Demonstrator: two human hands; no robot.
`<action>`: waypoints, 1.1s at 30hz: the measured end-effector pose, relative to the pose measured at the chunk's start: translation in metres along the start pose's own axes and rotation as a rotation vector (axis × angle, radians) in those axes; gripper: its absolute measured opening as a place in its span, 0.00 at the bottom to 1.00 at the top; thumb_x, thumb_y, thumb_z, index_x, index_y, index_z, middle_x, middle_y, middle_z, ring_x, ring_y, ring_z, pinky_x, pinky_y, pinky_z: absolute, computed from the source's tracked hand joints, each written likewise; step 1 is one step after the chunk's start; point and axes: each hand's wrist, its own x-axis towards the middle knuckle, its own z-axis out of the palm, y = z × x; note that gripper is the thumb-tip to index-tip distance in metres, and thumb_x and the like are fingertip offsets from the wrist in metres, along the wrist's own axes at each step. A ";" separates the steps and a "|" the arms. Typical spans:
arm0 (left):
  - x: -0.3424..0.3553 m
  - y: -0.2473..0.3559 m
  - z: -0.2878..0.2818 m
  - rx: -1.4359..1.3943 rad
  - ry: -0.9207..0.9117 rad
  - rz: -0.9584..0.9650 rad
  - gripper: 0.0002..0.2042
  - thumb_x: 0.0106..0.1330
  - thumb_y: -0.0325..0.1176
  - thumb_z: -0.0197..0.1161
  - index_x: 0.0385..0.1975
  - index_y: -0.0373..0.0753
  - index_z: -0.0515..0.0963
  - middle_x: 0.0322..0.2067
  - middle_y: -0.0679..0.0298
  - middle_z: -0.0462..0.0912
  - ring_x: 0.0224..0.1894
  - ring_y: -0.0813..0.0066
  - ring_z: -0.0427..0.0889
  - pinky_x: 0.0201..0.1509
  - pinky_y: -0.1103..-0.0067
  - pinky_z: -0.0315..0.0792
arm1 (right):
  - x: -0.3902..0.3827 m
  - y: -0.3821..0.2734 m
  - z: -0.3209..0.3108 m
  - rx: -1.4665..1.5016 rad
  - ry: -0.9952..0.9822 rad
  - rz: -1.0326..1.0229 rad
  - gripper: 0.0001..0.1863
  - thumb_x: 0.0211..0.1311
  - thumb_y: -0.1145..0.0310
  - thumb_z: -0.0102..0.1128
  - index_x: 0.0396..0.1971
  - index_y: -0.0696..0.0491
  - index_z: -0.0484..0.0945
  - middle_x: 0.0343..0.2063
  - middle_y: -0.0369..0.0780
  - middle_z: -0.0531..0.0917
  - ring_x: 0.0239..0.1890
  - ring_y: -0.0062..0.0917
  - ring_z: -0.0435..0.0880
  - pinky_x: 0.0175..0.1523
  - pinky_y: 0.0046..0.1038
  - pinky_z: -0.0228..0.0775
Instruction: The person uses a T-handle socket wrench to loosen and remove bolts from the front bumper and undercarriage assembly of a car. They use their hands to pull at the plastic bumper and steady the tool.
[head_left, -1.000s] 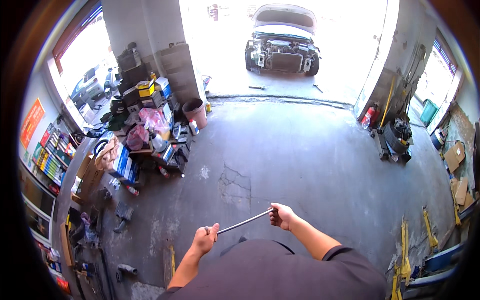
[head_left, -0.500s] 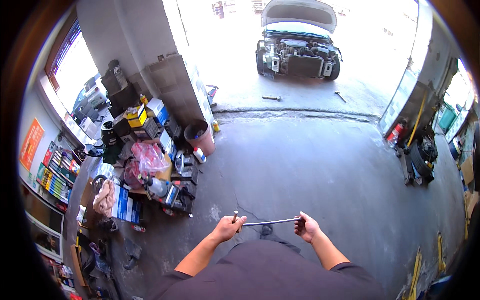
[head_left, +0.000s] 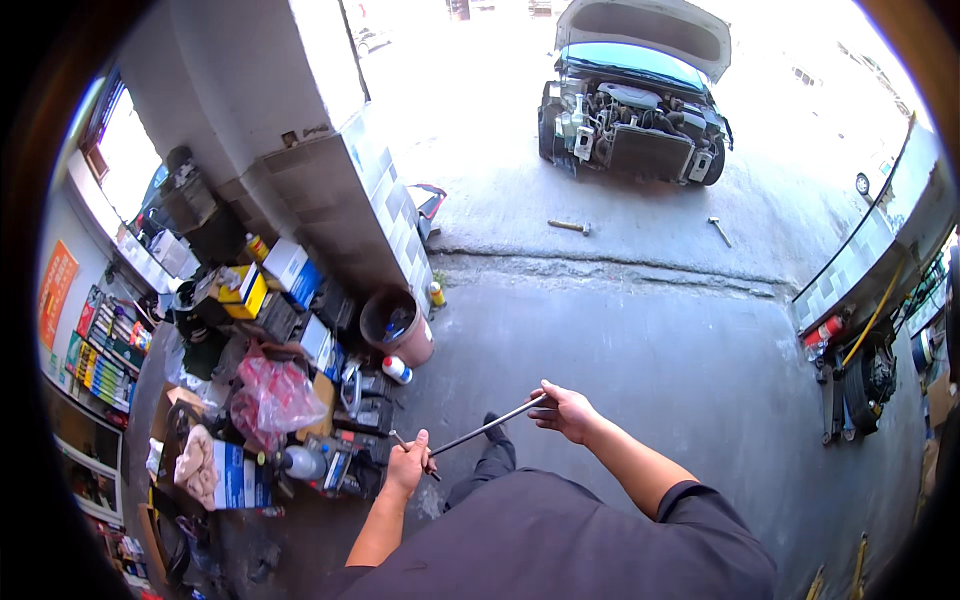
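Both fists closed on long thin dark metal rod (head_left: 487,430): left hand (head_left: 408,465) at near end, right hand (head_left: 566,410) at far end. Rod slanted, above grey concrete floor (head_left: 650,360). Pinkish round bucket (head_left: 397,325) near, left.

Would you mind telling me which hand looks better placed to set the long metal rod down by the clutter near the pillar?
Left, probably: the left hand grips the long metal rod at the end nearest the clutter, while the right hand holds the far end over open floor.

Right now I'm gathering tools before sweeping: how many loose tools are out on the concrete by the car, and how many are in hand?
Long thin metal rod, held by left hand and right hand: 1
Wooden-handled hammer on the ground: 1
Small metal hammer on the ground: 1
Total: 3
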 end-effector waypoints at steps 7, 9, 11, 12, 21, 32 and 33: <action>0.282 0.130 0.056 0.256 -0.203 0.037 0.29 0.73 0.47 0.55 0.08 0.39 0.67 0.10 0.67 0.69 0.15 0.79 0.68 0.20 0.77 0.62 | 0.161 -0.160 -0.027 0.272 0.213 -0.005 0.15 0.71 0.53 0.51 0.34 0.48 0.77 0.37 0.38 0.85 0.40 0.29 0.82 0.47 0.34 0.73; 0.356 0.173 0.081 0.368 -0.300 0.102 0.28 0.73 0.47 0.55 0.09 0.38 0.68 0.10 0.69 0.69 0.15 0.81 0.66 0.21 0.78 0.62 | 0.193 -0.208 -0.035 0.333 0.283 -0.062 0.15 0.70 0.52 0.51 0.35 0.49 0.78 0.38 0.38 0.85 0.39 0.29 0.83 0.46 0.33 0.74; 0.420 0.215 0.110 0.392 -0.417 0.078 0.28 0.74 0.47 0.55 0.10 0.37 0.69 0.12 0.70 0.69 0.16 0.82 0.65 0.22 0.78 0.62 | 0.226 -0.247 -0.052 0.400 0.340 -0.089 0.15 0.70 0.53 0.51 0.35 0.49 0.78 0.37 0.38 0.85 0.39 0.29 0.83 0.46 0.34 0.74; 0.456 0.234 0.123 0.428 -0.454 0.074 0.27 0.74 0.47 0.55 0.11 0.37 0.69 0.12 0.71 0.69 0.17 0.83 0.64 0.22 0.78 0.62 | 0.244 -0.270 -0.055 0.419 0.354 -0.104 0.15 0.70 0.53 0.52 0.36 0.49 0.78 0.36 0.38 0.85 0.39 0.30 0.83 0.45 0.34 0.74; 0.764 0.354 0.233 0.713 -0.507 0.138 0.28 0.72 0.52 0.56 0.14 0.35 0.71 0.14 0.69 0.70 0.20 0.81 0.67 0.26 0.76 0.66 | 0.496 -0.474 -0.141 0.543 0.344 -0.085 0.14 0.70 0.55 0.50 0.35 0.49 0.77 0.31 0.38 0.84 0.36 0.29 0.83 0.42 0.34 0.74; 1.092 0.501 0.246 0.355 -0.181 0.040 0.29 0.74 0.47 0.54 0.08 0.37 0.68 0.12 0.65 0.72 0.16 0.79 0.69 0.23 0.78 0.64 | 0.802 -0.826 -0.106 0.172 0.149 -0.027 0.17 0.70 0.51 0.52 0.38 0.50 0.77 0.33 0.38 0.84 0.37 0.27 0.82 0.42 0.31 0.75; 1.125 0.502 0.247 0.321 -0.155 0.005 0.30 0.74 0.46 0.53 0.08 0.37 0.67 0.12 0.64 0.72 0.17 0.77 0.70 0.24 0.78 0.65 | 0.830 -0.848 -0.108 0.162 0.148 -0.029 0.17 0.70 0.51 0.52 0.38 0.51 0.77 0.33 0.38 0.84 0.37 0.27 0.82 0.42 0.31 0.75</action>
